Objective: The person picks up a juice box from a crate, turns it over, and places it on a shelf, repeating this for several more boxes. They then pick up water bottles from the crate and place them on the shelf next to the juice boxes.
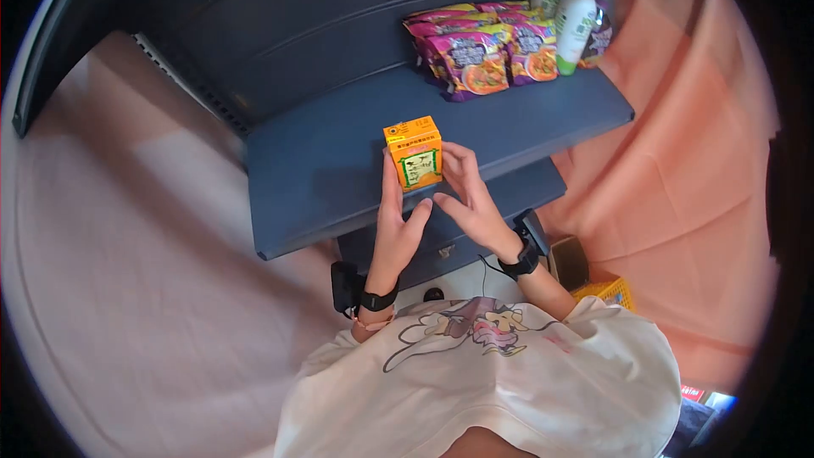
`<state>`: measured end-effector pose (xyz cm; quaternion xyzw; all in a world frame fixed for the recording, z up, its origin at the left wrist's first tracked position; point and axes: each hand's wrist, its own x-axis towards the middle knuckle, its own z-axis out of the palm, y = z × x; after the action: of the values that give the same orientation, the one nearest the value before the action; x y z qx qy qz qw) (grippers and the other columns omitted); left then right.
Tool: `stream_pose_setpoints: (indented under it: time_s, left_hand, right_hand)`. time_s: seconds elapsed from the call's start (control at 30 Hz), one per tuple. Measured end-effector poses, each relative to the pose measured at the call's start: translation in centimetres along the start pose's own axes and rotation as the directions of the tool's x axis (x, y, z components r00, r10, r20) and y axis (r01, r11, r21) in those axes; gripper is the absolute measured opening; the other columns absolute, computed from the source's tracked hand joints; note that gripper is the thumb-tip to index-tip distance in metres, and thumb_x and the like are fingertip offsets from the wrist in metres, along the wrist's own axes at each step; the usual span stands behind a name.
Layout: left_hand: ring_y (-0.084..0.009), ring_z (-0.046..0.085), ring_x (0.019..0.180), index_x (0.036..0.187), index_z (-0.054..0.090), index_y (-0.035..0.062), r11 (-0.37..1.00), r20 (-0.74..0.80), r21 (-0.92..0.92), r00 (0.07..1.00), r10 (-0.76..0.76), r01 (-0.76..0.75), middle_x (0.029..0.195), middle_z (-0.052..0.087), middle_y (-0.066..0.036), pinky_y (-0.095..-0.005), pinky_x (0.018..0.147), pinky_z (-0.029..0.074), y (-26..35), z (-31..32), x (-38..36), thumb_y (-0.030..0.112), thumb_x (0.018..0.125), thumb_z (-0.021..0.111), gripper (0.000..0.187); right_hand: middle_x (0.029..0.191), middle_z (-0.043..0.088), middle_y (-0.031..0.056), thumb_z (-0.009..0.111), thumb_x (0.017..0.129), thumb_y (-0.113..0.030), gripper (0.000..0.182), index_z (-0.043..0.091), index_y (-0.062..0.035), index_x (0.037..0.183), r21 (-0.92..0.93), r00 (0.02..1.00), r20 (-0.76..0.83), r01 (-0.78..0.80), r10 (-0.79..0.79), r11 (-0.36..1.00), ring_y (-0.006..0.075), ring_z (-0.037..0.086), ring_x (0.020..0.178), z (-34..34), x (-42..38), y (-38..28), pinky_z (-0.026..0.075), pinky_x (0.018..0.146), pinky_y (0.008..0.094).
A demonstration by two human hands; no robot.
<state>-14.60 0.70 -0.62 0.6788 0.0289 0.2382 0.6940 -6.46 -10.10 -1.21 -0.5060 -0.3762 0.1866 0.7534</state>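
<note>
Orange carton (414, 153) upright at centre of frame on dark blue shelf (322, 170). Left hand (397, 225) flat against carton's left side, fingers straight, grip open, touching only. Right hand (471, 195) against carton's right side, fingers spread, grip open too, not wrapped around. Black wrist bands on both wrists. Purple snack packets (483, 47) stacked in upper right of frame, at back of shelf. White bottles with green caps (575, 21) just beside packets, further right. Peach curtain (678, 203) along right edge.
</note>
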Motion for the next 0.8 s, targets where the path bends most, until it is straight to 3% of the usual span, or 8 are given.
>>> stream_pose_setpoints:
  time_s: [0.07,0.13,0.17,0.33,0.43,0.53,0.67,0.8]
  left_hand:
    - [-0.0207,0.016,0.132,0.139,0.006,-0.0008,0.998,0.043,-0.062,0.998,0.036,-0.034,0.143,0.015,-0.015,-0.0311,0.107,0.013,0.4,-1.8,0.6,-0.009,0.074,0.044,0.076]
    - [-0.0205,0.015,0.133,0.139,0.005,-0.0006,0.975,0.149,-0.171,0.982,-0.116,0.141,0.144,0.014,-0.014,-0.0318,0.107,0.012,1.8,-2.2,0.7,-0.008,0.077,0.044,0.074]
    - [-0.0209,0.012,0.134,0.139,0.001,0.0004,0.980,0.208,-0.089,0.965,-0.159,0.180,0.144,0.012,-0.014,-0.0332,0.107,0.012,1.7,-2.8,0.4,-0.004,0.081,0.044,0.073]
    - [-0.0221,0.008,0.134,0.139,-0.007,0.0047,0.923,0.312,-0.117,0.896,-0.316,0.366,0.144,0.013,-0.014,-0.0330,0.106,0.012,3.2,-4.2,1.5,0.004,0.085,0.045,0.075]
    - [-0.0187,0.024,0.129,0.138,0.002,0.0043,0.868,0.282,-0.159,0.864,-0.417,0.470,0.140,0.023,-0.012,-0.0287,0.100,0.024,3.3,-4.3,3.5,0.012,0.086,0.046,0.069]
    - [-0.0176,0.026,0.127,0.139,0.008,0.0106,0.844,0.200,-0.245,0.877,-0.437,0.477,0.133,0.033,-0.010,-0.0318,0.102,0.017,2.2,-3.8,5.5,0.015,0.086,0.047,0.067]
    - [-0.0147,0.041,0.110,0.131,0.022,0.0099,0.919,0.024,-0.237,0.947,-0.319,0.315,0.118,0.042,-0.005,-0.0302,0.093,0.032,-1.9,-3.2,10.6,0.008,0.080,0.051,0.059]
    - [-0.0130,0.049,0.093,0.118,0.035,0.0098,0.912,0.026,-0.297,0.957,-0.289,0.283,0.104,0.048,-0.003,-0.0250,0.078,0.039,-2.9,-3.0,15.6,0.003,0.074,0.050,0.047]
  right_hand:
    - [0.135,0.028,0.0185,0.047,0.075,0.010,0.059,0.021,-0.0024,0.127,0.020,1.000,0.013,-0.006,0.005,1.000,0.0230,0.023,0.130,0.1,0.5,-0.5,0.020,0.106,0.0336]
    - [0.136,0.028,0.0170,0.049,0.077,0.007,0.058,0.022,-0.0040,0.127,0.188,0.968,0.045,-0.250,0.245,0.950,0.0219,0.023,0.130,-0.4,0.4,-1.9,0.022,0.105,0.0324]
    - [0.134,0.031,0.0159,0.049,0.081,0.001,0.055,0.023,-0.0060,0.128,0.158,0.936,0.039,-0.351,0.350,0.923,0.0204,0.027,0.127,-0.5,0.1,-2.4,0.025,0.102,0.0310]
    - [0.128,0.039,0.0144,0.048,0.085,-0.008,0.053,0.022,-0.0059,0.130,0.194,0.850,0.147,-0.527,0.506,0.828,0.0168,0.039,0.116,-1.1,1.5,-3.3,0.031,0.098,0.0292]
    - [0.121,0.043,0.0133,0.050,0.083,-0.008,0.059,0.016,-0.0017,0.132,0.383,0.880,0.105,-0.466,0.464,0.797,0.0162,0.043,0.113,-1.3,3.4,-1.4,0.033,0.097,0.0268]
    - [0.123,0.041,0.0134,0.049,0.081,-0.005,0.057,0.021,-0.0040,0.130,0.384,0.894,0.047,-0.428,0.445,0.818,0.0161,0.044,0.113,-1.2,5.9,-0.4,0.034,0.098,0.0274]
    - [0.114,0.048,0.0103,0.047,0.078,-0.005,0.054,0.028,-0.0033,0.128,0.412,0.921,0.028,-0.364,0.387,0.835,0.0166,0.049,0.105,-1.7,10.3,2.5,0.038,0.093,0.0287]
    - [0.105,0.052,0.0097,0.044,0.078,-0.006,0.041,0.039,0.0012,0.118,0.366,0.949,-0.026,-0.283,0.314,0.887,0.0169,0.052,0.098,-1.9,14.7,4.2,0.042,0.086,0.0276]
